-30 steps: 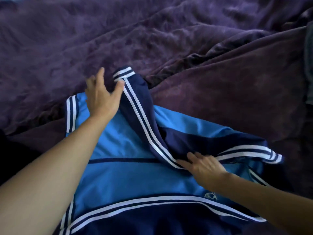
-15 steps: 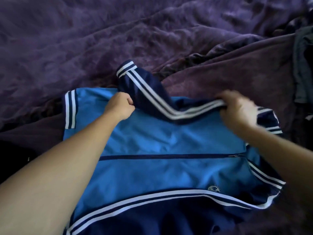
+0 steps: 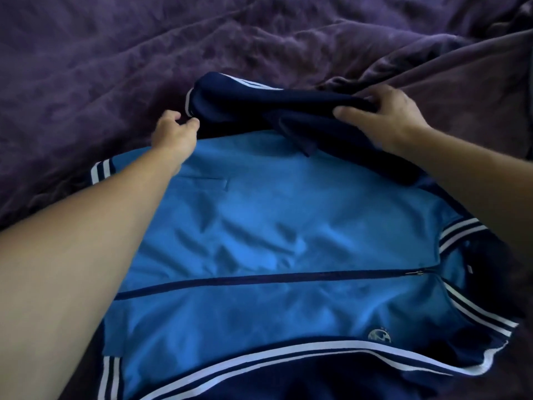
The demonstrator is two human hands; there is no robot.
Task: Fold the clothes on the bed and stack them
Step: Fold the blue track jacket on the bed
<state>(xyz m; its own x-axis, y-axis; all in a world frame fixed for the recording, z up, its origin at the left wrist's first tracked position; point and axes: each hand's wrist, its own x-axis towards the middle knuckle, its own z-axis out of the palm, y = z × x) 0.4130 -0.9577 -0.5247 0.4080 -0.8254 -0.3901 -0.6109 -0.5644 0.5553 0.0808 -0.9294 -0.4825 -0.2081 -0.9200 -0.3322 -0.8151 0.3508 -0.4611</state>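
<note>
Two hands work one garment. Left hand [image 3: 176, 134]: thumb and curled fingers pinch the white-banded cuff end of the navy sleeve [image 3: 259, 111], a long tube of smooth dark-blue knit with white stripes down its length. Right hand [image 3: 386, 116]: fingers curled over the same sleeve toward its shoulder end, thumb set on the near face, the cloth clamped between them. Between the two grips the sleeve is raised and bunched along the far edge of the track jacket [image 3: 274, 226], a light-blue, shiny zip-front top. The jacket lies front-up and sideways on the bed, striped collar [image 3: 458, 230] to the right, striped hem [image 3: 101, 171] to the left. Its dark zip [image 3: 259, 280] runs closed across the middle, and a small round crest [image 3: 379, 336] sits below it. The near sleeve [image 3: 288, 376], also navy with white stripes, lies along the near edge, not yet turned in. Under everything spreads the rumpled purple plush bedspread [image 3: 144, 53]. No folded pile is in view.

Step in hand, as it appears: the first sleeve fold, so this garment is at an early stage. The next move calls for bringing both grips toward the person together and laying the sleeve flat on the blue front, roughly parallel to the zip. The hands should let go only once the cuff lies inside the hem line. The fabric looks slick, so a pressing palm may be needed to keep the fold from sliding.
</note>
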